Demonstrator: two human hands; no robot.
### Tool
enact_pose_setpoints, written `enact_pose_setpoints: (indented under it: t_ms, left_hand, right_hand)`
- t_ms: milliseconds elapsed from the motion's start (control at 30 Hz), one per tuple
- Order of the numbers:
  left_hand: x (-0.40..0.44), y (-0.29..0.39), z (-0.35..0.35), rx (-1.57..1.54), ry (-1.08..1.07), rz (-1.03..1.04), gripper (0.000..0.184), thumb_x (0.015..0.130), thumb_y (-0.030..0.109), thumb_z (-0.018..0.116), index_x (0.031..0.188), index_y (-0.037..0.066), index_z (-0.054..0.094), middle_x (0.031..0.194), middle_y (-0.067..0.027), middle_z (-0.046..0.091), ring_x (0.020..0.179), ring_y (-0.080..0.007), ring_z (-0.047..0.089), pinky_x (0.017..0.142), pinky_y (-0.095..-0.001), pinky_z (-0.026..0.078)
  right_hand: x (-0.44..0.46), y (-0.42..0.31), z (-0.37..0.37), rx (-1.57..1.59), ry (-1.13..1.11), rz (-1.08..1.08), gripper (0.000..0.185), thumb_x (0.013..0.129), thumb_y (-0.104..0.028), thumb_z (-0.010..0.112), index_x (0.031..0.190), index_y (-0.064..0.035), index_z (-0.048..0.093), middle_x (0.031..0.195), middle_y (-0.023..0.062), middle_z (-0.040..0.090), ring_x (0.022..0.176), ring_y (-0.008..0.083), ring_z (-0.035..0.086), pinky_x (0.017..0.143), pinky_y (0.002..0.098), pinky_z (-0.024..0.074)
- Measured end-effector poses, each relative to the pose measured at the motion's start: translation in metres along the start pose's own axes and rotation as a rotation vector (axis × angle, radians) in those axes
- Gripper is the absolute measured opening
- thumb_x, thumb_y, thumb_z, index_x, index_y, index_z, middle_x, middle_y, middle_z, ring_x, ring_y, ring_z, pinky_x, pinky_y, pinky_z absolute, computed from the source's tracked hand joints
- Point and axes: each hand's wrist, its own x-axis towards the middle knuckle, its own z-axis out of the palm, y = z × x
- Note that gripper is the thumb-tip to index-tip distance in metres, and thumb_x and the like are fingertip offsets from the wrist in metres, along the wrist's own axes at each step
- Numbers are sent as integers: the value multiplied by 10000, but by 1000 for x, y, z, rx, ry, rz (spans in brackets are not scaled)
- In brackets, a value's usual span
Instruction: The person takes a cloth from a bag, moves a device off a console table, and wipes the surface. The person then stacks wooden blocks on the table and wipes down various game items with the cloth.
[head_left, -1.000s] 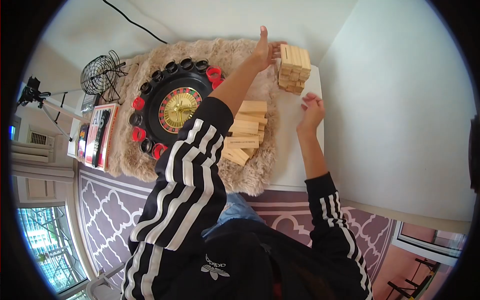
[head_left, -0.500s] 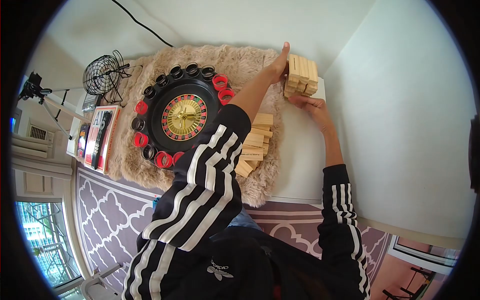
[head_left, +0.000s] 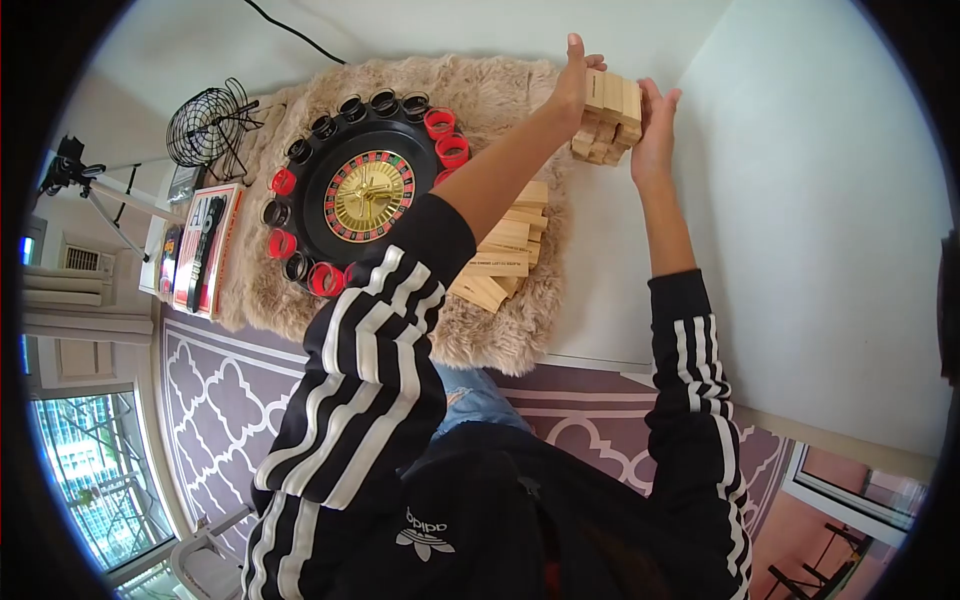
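Note:
A stacked tower of light wooden blocks point(head_left: 611, 112) stands at the back right of the table, between my two hands. Against its left side lies my left hand point(head_left: 577, 88), palm inward, fingers extended and thumb up. My right hand point(head_left: 655, 130) is flat along the tower's right side with its fingers stretched upward. Both hands look open, with part of the fingers behind the tower. Loose wooden blocks point(head_left: 503, 262) lie in a pile on the furry cover, partly behind my left forearm.
A black roulette wheel point(head_left: 369, 197) ringed by red and black cups sits on the beige furry cover point(head_left: 470, 338). Farther left are a wire ball cage point(head_left: 204, 132), a red-edged box point(head_left: 208, 250) and a tripod point(head_left: 75, 172). A wall point(head_left: 820, 230) rises at the right.
My right hand has moved up from the tower's lower front to its right side. My left hand remains at the left side, and the view has shifted slightly.

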Motion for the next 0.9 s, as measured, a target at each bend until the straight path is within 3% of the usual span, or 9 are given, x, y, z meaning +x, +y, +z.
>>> enact_pose_setpoints:
  t_ms: [200,333,433,500,533,600,633,700,900]
  left_hand:
    - [-12,-5,16,109,253,56,844,811,746,216,1126,26,525,967,-80,566,949,-201,532,873,-346,403]
    - [-11,-6,17,151,285,84,846,806,749,229,1117,24,532,936,-82,577,920,-204,532,837,-360,413]
    - [-20,-2,19,94,258,151,898,782,775,227,1205,22,475,1065,-130,560,1009,-242,528,885,-406,406]
    - [-29,7,20,-366,327,12,839,812,735,236,1175,35,521,1134,-180,537,1055,-293,530,921,-398,402]
    - [-38,13,20,-368,331,13,839,812,735,236,1175,35,521,1134,-180,537,1055,-293,530,921,-398,402]
    - [-54,21,17,-459,361,-375,895,801,750,134,1244,55,482,1246,-208,485,1152,-320,483,976,-420,376]
    - [-55,18,15,-458,361,-374,895,801,750,134,1244,55,482,1246,-208,485,1152,-320,483,976,-420,376]
    - [-57,6,9,-304,168,-445,926,791,754,63,1305,79,434,1282,-180,470,1160,-310,477,1002,-420,343]
    - [-34,-16,2,-136,43,-335,938,785,740,-10,1311,105,436,1260,-123,510,1201,-261,451,1046,-396,278]
  right_hand:
    - [11,-2,17,-110,177,3,726,909,-583,245,1117,31,572,1100,140,566,1031,220,508,923,331,378]
    - [12,-4,17,-84,192,32,713,906,-575,263,1083,33,591,1067,139,576,991,218,519,894,320,393]
    - [12,0,11,-111,137,37,744,897,-601,241,1178,24,529,1186,156,528,1127,245,459,979,356,319]
    - [11,4,3,-104,200,-84,803,880,-643,200,1316,5,385,1348,162,396,1287,252,303,1067,400,169]
    - [7,4,-1,-106,196,-82,803,880,-643,200,1316,5,385,1348,162,396,1287,252,303,1067,400,169]
    - [-6,5,-9,-93,199,239,881,851,-694,164,1390,0,232,1438,149,259,1359,237,149,1090,431,30]
    - [-12,6,-12,-92,199,239,881,851,-694,164,1390,0,232,1438,149,259,1359,237,149,1090,431,30]
    - [-24,11,-16,32,-39,394,929,833,-721,146,1386,22,222,1437,141,259,1341,234,189,1098,399,62]
    - [-8,35,-19,95,-155,332,925,837,-714,109,1355,28,301,1405,126,331,1316,209,239,1089,320,99]
